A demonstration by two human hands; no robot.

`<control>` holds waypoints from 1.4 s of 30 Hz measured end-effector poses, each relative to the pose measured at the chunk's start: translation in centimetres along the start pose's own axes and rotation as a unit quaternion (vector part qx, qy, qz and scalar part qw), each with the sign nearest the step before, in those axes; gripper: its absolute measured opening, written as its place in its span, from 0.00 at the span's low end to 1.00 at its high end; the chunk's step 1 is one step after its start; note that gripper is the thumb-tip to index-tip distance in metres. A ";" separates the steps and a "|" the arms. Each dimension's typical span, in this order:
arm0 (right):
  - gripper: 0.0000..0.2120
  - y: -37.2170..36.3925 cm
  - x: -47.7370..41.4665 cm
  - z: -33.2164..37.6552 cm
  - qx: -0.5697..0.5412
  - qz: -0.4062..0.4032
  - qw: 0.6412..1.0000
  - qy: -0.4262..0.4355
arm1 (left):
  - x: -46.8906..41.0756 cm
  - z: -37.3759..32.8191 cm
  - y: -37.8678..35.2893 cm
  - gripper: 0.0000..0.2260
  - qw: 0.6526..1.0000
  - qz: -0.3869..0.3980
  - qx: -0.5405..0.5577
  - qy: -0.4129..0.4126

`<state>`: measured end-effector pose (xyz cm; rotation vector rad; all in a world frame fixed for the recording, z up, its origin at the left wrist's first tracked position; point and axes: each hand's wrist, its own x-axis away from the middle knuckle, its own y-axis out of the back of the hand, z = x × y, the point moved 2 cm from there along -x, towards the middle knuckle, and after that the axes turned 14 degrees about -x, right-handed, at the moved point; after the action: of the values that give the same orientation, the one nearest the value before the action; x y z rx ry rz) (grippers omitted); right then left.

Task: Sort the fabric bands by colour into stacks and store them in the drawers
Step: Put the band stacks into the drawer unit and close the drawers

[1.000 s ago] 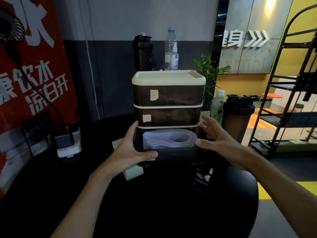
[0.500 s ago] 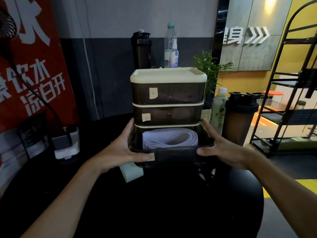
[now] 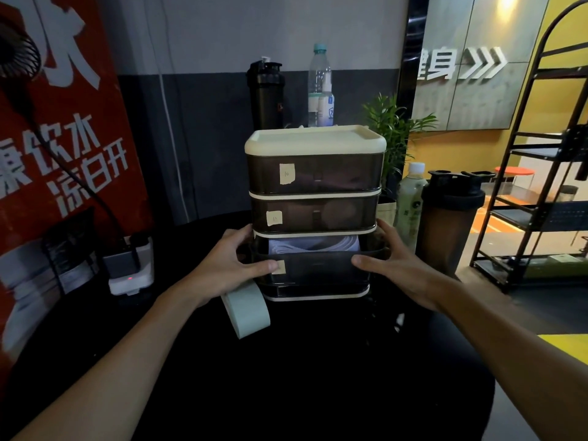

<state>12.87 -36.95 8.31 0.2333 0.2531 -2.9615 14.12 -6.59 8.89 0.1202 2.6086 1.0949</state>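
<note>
Closing step: the bottom drawer sticks partway out of the drawer unit with both hands on it, so my guess is it's about to get pushed home.
Grip, left side: the left hand clamps the front-left corner, thumb on the face right by the paper tag, fingers round the side.
Grip, right side: the right hand does the same on the front-right corner, thumb on the face, fingers along the side wall.
Where the goods are: white bands sit stacked inside that drawer. One green band lies loose on the table, just below the left hand and right up against the unit's base.
Dark stuff front right: something black lies on the table by the unit, but I can't tell if it's more bands.
What could go wrong: the white stack rides close under the middle drawer, so a high loop could snag or get pinched going in. An uneven push could jam the drawer crooked. Too hard a push and the whole unit probably slides back.
Neighbours: a shaker bottle and a drink bottle stand just beside the unit on the right, easy to knock.
Open room: bare table in front, and on the left out to the power strip, well apart.
Edges: the table rim curves in under the right forearm, so there's less slack that side.
</note>
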 end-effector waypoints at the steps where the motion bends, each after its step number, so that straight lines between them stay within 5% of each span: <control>1: 0.39 -0.1 -0.1 -0.1 0.001 -0.005 1.000 0.005 | -0.2 0.1 -0.1 0.47 1.000 -0.003 0.005 -0.001; 6: 0.38 0.2 -1.0 -0.7 0.013 -0.055 0.998 0.023 | -0.8 0.2 -1.5 0.32 0.995 -0.064 0.067 0.023; 11: 0.34 -0.1 -1.9 -1.5 0.023 -0.095 0.994 0.048 | -1.7 0.2 -1.6 0.38 0.993 -0.092 0.071 0.018; 21: 0.25 -0.3 -3.2 -1.8 0.068 -0.161 0.981 0.079 | -2.6 -0.6 -1.7 0.33 0.991 -0.129 0.034 0.010; 28: 0.23 -0.4 -3.0 -1.8 0.089 -0.168 0.978 0.082 | -2.4 -0.2 -1.6 0.33 0.994 -0.103 0.027 0.002; 33: 0.20 -1.5 1.1 -4.9 0.132 -0.230 0.958 0.114 | -1.0 2.7 -0.1 0.20 0.997 -0.056 -0.036 0.027; 37: 0.15 -6.9 4.8 -7.8 0.150 -0.121 0.974 0.120 | 0.4 5.6 1.3 0.12 0.995 -0.052 -0.068 0.043; 42: 0.18 -12.7 5.5 -8.5 0.262 0.019 0.958 0.112 | 1.3 6.5 1.8 0.19 0.992 -0.034 -0.094 0.081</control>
<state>6.57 -23.86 1.08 0.6286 -0.5140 -2.8986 14.85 -0.63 5.51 -0.1019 2.6093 1.3694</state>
